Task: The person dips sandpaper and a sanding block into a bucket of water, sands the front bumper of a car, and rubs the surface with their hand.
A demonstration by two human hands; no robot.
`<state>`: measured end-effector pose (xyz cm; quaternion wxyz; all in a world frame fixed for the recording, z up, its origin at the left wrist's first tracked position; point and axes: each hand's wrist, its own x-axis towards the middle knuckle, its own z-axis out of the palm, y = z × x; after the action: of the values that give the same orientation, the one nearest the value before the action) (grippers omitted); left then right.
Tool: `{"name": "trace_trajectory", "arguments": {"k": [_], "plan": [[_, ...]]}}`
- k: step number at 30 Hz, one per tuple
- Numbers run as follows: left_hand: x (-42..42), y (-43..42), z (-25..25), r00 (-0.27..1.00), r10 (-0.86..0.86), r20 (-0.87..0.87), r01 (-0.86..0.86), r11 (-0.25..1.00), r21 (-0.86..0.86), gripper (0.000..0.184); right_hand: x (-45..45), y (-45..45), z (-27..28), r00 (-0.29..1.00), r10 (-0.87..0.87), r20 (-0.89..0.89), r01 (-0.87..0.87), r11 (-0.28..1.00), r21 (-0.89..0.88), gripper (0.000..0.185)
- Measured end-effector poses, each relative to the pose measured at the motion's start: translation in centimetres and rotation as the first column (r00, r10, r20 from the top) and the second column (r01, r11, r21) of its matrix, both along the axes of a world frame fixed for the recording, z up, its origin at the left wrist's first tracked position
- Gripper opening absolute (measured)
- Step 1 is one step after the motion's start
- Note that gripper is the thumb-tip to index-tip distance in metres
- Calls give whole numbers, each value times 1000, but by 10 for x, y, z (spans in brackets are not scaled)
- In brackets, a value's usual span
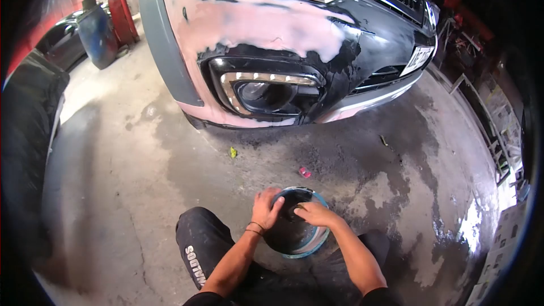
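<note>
A round bucket with a worn blue rim sits on the floor between my knees, its inside dark. My left hand grips the bucket's left rim, with the thumb on the inner side and the fingers outside. Over the bucket's opening is my right hand, reaching in from the right with its fingers closed. A small dark thing may be in those fingers, but I cannot make it out.
Ahead stands a car's front bumper with pink filler patches and a fog light. A pink scrap and a yellow-green scrap lie on the wet-stained floor. A blue barrel stands back left.
</note>
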<state>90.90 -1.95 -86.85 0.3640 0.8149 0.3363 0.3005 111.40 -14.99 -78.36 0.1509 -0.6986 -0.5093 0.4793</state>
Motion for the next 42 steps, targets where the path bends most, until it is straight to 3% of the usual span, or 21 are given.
{"name": "trace_trajectory", "arguments": {"k": [1, 2, 4, 5, 6, 8, 11, 13, 14, 16, 17, 19, 21, 22, 24, 27, 33, 37, 39, 41, 42], "plan": [[1, -10, 1, 983, -48, 180, 92, 966, -242, 50, 3, 0, -4, 942, -168, -291, 177, 984, 5, 38], [2, -16, 8, 931, -48, 362, 217, 870, -444, 52, -4, -1, 18, 878, -279, -390, 292, 956, -27, 34], [-1, -18, 55, 858, -156, 489, 470, 621, -628, 64, -8, 1, 34, 877, -175, -448, 241, 966, 92, 36], [0, -17, 70, 808, -168, 565, 570, 467, -676, 71, -7, 3, 38, 878, -87, -471, 202, 959, 198, 38], [1, -20, 91, 815, -171, 554, 559, 484, -673, 71, -7, 5, 41, 833, -84, -547, 192, 971, 142, 42], [0, -25, 126, 668, -60, 741, 739, 162, -653, 82, -9, 8, 46, 791, -60, -609, 217, 958, 187, 42], [-6, -18, 142, 634, -30, 773, 773, 56, -632, 86, -10, 8, 58, 621, -135, -772, 343, 933, 112, 39], [-2, -17, 145, 611, -53, 790, 792, 40, -609, 81, 1, 10, 49, 501, -205, -841, 428, 903, 35, 37], [3, -19, 163, 720, -133, 681, 694, 149, -704, 77, 6, 14, 41, 621, -163, -767, 424, 892, 154, 37], [16, -15, 169, 886, -175, 429, 462, 409, -787, 62, 19, 20, 25, 651, -134, -747, 383, 908, 171, 37], [18, -7, 172, 890, -174, 421, 454, 413, -789, 62, 25, 20, 18, 686, -113, -719, 340, 923, 180, 36], [30, 24, 199, 961, -275, 31, 266, 886, -380, 51, 34, 22, 10, 718, -83, -691, 296, 935, 196, 36], [44, 29, 296, 905, -297, 304, 358, 918, -168, 40, 41, 22, 3, 907, -43, -418, 216, 901, 376, 35], [50, 24, 352, 924, -303, 233, 288, 953, 95, 36, 45, 23, -15, 904, -42, -425, 243, 869, 431, 36], [66, 32, 430, 965, -242, 103, 139, 803, 580, 33, 46, 16, -7, 922, -83, -378, 256, 862, 437, 36], [83, 71, 480, 999, -32, 13, -5, 244, 970, 54, 45, 11, -4, 934, -127, -335, 279, 843, 460, 36], [68, 139, 442, 949, 293, -120, 80, 144, 986, 80, 51, 8, -17, 992, -73, -99, 115, 843, 526, 40], [119, 123, 425, 936, 351, 22, -74, 135, 988, 73, 52, 4, -16, 996, -80, -38, 88, 832, 547, 42], [156, 125, 427, 964, 252, 80, -100, 68, 993, 57, 53, 4, -20, 997, -63, -32, 70, 818, 571, 42], [178, 112, 446, 985, 168, 24, -49, 147, 988, 53, 50, 2, -10, 992, -68, -108, 109, 897, 429, 44], [179, 113, 448, 974, 221, 44, -60, 66, 996, 52, 49, 3, -11, 992, -60, -110, 101, 901, 423, 44]]}}
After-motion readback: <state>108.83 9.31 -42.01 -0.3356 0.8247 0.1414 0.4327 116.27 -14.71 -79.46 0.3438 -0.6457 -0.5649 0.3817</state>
